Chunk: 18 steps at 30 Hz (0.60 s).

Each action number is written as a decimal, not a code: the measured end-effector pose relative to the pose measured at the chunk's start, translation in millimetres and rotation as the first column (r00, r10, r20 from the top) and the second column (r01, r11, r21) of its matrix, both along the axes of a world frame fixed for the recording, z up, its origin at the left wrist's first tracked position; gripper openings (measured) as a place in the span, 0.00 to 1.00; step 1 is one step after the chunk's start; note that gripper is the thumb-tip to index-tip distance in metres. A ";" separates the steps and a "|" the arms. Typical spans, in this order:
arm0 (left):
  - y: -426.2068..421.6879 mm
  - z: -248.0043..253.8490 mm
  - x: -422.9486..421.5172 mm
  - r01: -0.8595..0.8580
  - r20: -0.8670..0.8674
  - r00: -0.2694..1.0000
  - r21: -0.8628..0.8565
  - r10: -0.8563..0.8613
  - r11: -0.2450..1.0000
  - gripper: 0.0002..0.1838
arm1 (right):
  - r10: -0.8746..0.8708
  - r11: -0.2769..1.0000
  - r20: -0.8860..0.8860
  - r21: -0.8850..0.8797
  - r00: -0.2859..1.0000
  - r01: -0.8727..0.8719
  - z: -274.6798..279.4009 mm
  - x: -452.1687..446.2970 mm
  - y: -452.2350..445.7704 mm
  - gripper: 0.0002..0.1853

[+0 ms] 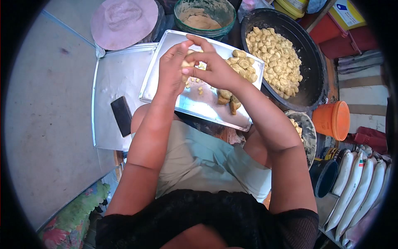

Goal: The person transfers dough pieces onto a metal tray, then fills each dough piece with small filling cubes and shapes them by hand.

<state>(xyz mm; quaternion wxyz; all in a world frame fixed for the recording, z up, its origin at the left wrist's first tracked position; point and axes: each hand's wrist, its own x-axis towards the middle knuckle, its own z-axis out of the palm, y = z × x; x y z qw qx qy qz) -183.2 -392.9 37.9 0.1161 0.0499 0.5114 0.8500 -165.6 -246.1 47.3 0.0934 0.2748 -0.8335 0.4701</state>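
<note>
My left hand [171, 68] and my right hand [212, 66] meet above a shiny metal tray [161, 89]. Between their curled fingers is a pale dough ball [188, 63], partly covered by the fingers. Small pale yellow cubes [200, 90] lie scattered on the tray beneath the hands. Along the tray's right side sits a cluster of dough pieces [244, 68], with a few browner lumps [234, 107] nearer to me. The tray rests tilted near my knees.
To the right stands a large black basin [309, 79] heaped with dough balls [273, 60]. A green tub [207, 33] of brownish powder is behind the tray. A dark phone [121, 116] lies on a metal sheet [105, 79] at left. An orange bucket [331, 120] stands right.
</note>
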 end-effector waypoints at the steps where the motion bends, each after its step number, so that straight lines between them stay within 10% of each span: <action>1: 0.6 0.5 1.8 0.015 0.033 0.999 0.088 -0.018 0.996 0.32 | 0.070 0.997 0.066 -0.042 0.995 -0.067 -5.1 -2.4 0.9 0.13; 5: 1.0 2.2 1.5 -0.081 0.080 0.994 0.136 0.070 0.987 0.40 | 0.228 0.929 0.021 0.295 0.973 -0.224 -3.2 7.1 0.5 0.10; 8: -6.7 -4.3 -20.8 -0.339 0.006 0.941 -0.011 0.339 0.941 0.37 | 0.308 0.951 0.253 -0.073 0.917 -0.299 4.6 14.4 -7.7 0.07; 11: -11.1 -4.0 -20.8 -0.165 -0.176 0.973 -0.066 0.151 0.984 0.35 | 0.350 0.798 0.356 -0.598 0.867 -0.076 4.9 6.6 -4.9 0.14; 16: 3.5 12.4 6.8 0.103 -0.341 0.926 -0.188 -0.163 0.977 0.19 | -0.039 0.942 0.483 -0.274 0.875 0.193 40.2 4.4 26.3 0.09; 18: 0.1 2.7 1.3 0.101 -0.334 0.915 -0.354 -0.227 0.930 0.16 | -0.247 0.950 0.202 -0.145 0.948 0.278 30.7 -2.7 35.5 0.12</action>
